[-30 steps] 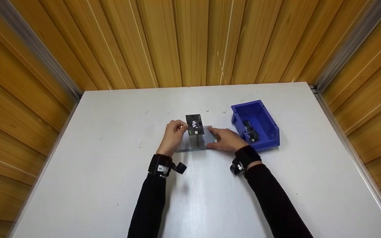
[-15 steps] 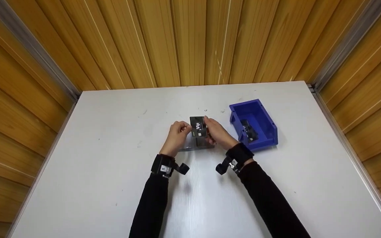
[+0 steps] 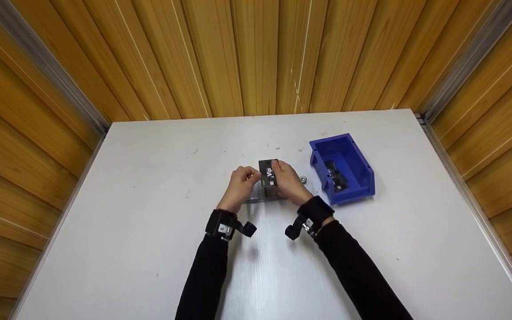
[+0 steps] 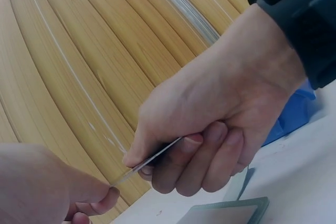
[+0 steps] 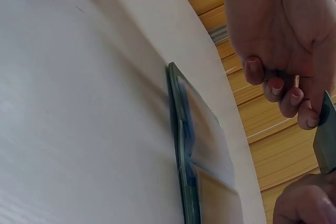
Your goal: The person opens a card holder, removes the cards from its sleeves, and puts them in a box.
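A black card (image 3: 265, 167) printed "Vip" is up between both hands, over a clear card holder with pale green edges (image 5: 181, 145). My left hand (image 3: 241, 189) pinches the card's left edge between thumb and fingertips. From the other side my right hand (image 3: 292, 184) grips it, thumb flat on the printed face and fingers curled behind. In the left wrist view the card (image 4: 160, 156) shows nearly edge-on between the two hands. The holder lies on the table with clear pockets (image 5: 207, 129) facing up; in the head view the hands and card hide much of it.
Right of the hands stands a blue bin (image 3: 365, 171), with more black cards (image 3: 336, 175) inside. A small round shiny piece (image 3: 303, 179) shows just beyond the right hand. Wood-patterned walls (image 3: 256, 58) rise behind the white table (image 3: 149, 249).
My right hand has left the card holder's right side and moved left onto the card, which it now grips. The card and my left hand have shifted slightly right and nearer.
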The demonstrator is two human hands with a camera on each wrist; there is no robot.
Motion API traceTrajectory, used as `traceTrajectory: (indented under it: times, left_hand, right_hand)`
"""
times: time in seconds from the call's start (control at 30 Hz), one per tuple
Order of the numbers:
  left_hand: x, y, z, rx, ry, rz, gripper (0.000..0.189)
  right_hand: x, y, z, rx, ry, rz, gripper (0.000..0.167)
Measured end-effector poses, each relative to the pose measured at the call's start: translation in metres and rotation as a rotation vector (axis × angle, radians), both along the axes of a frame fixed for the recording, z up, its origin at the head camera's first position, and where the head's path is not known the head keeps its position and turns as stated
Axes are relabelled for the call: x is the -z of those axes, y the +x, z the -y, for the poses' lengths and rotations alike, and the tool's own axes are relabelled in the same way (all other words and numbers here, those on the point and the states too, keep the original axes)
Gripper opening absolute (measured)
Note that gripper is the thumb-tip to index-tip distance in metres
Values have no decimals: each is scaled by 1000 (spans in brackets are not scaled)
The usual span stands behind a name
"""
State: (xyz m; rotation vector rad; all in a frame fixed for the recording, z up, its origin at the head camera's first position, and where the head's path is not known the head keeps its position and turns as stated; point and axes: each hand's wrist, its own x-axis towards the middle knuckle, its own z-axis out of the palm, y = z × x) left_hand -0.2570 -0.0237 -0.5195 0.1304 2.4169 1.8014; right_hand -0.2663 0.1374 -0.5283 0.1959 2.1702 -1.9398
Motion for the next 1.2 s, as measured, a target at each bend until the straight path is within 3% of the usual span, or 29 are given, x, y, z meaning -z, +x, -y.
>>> traceTrajectory:
  times: [0.2, 0.37, 0.47, 0.77, 0.97, 1.2]
  left_hand:
    - [4, 0, 0, -19, -63, -27, 20]
    - [16, -1, 6, -2, -221, -171, 13]
    - [26, 0, 10, 16, -290, -215, 18]
    - [46, 2, 18, -12, -446, -195, 43]
    - [49, 3, 20, -12, -444, -213, 44]
    - [50, 3, 23, 0, -413, -230, 43]
  right_hand:
    - [-4, -1, -8, -6, 32, -56, 37]
    - [-17, -4, -24, 16, 3, -37, 37]
    - [-27, -7, -36, 32, -29, -41, 35]
    - [-56, -13, -85, 65, -66, -56, 34]
    - [-64, -13, -127, 98, 11, -102, 37]
    - [-52, -12, -161, 152, 154, -113, 43]
